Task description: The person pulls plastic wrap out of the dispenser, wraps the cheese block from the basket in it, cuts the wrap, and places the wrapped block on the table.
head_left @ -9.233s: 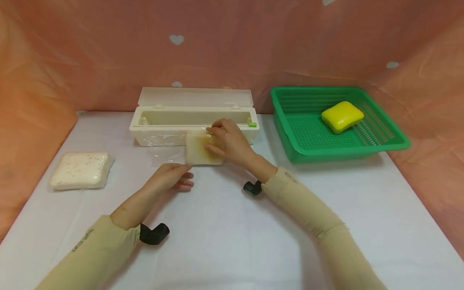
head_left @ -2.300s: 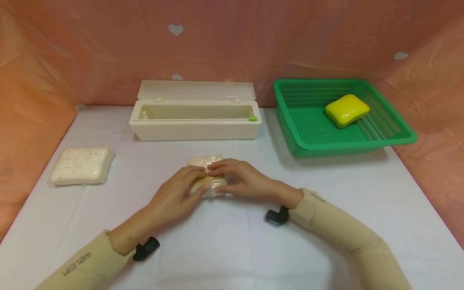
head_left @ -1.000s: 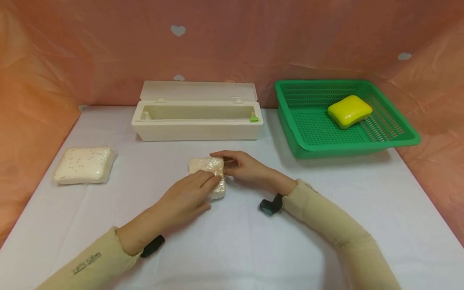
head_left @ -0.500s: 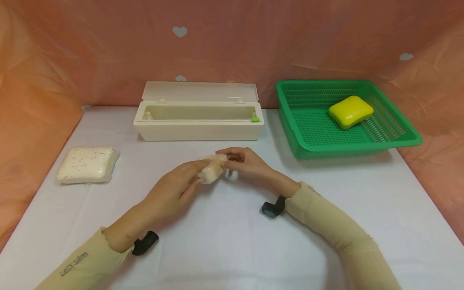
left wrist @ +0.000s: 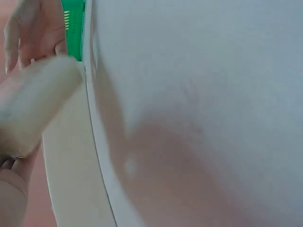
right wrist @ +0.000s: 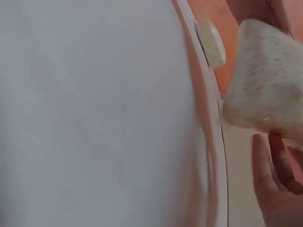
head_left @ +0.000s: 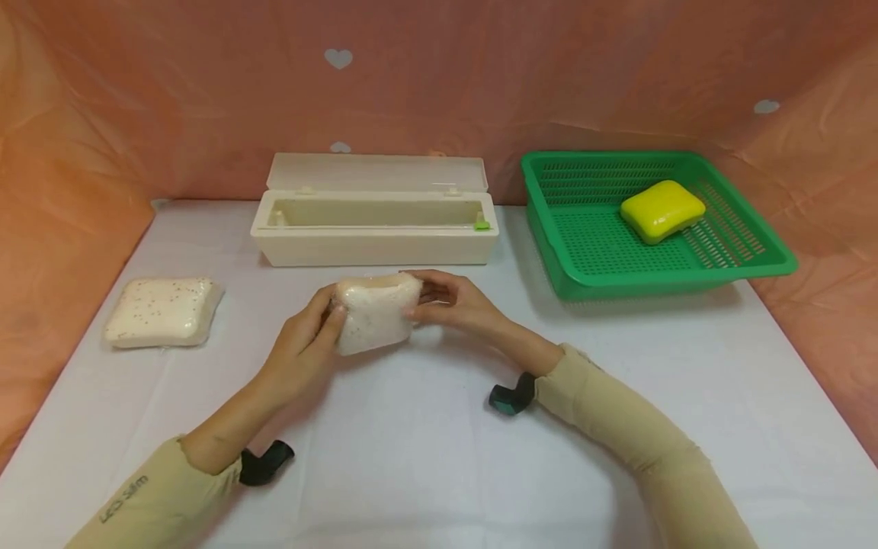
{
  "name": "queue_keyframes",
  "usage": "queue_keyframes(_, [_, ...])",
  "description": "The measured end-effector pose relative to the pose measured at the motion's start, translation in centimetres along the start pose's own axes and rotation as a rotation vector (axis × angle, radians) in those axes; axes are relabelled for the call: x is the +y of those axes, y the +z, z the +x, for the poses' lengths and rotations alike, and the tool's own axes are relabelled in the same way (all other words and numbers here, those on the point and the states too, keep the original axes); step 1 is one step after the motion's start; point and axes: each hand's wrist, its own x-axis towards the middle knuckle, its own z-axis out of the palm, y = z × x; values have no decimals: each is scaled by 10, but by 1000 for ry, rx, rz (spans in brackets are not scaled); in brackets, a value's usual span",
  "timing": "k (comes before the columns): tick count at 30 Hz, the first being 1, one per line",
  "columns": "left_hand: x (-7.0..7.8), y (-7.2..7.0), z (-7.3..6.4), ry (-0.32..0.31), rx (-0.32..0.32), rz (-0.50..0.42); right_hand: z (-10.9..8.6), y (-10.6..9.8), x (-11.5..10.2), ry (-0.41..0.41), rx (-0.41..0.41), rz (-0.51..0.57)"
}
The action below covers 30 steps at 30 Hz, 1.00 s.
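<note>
White and speckled, the held block [head_left: 377, 316] is raised clear of the tabletop [head_left: 411, 473], in front of the open box [head_left: 373, 250]. It stands tilted, one broad face toward the person; the right wrist view shows the speckles on its surface and a shiny edge.

The left hand [head_left: 302, 343] grasps the block at its left edge, thumb on the near face and fingers behind. The right hand [head_left: 469, 305] is at the opposite edge, thumb tip and fingers at the block; whether it grips firmly or merely touches cannot be determined.

The box is long and off-white, its lid [head_left: 377, 174] raised at the back, with a small green clip [head_left: 482, 226] at the right end of the front edge. Right of the box, a green basket [head_left: 686, 280] contains a yellow block [head_left: 661, 211]. A second speckled block [head_left: 163, 311] lies flat on the left of the tabletop, well apart from both hands. Behind is a pinkish-orange cloth [head_left: 446, 91] with pale hearts. Both arms wear beige sleeves [head_left: 597, 404].
</note>
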Motion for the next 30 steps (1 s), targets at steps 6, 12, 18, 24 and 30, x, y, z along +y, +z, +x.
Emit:
queue_keyframes(6, [2,-7,-3,-163,58,-30,5,13,-4,68,-13,5])
queue_keyframes(12, [-2,-13,-4,-246,168,-22,13,28,-5,86,16,-5])
queue_keyframes(18, [-9,-19,-4,-332,281,24,25,45,-6,136,27,-25])
queue_keyframes(24, [-18,-29,-4,-426,310,18,40,61,-5,186,33,19])
queue_keyframes(30, [-24,-40,-3,-556,262,-99,57,81,-4,242,25,137])
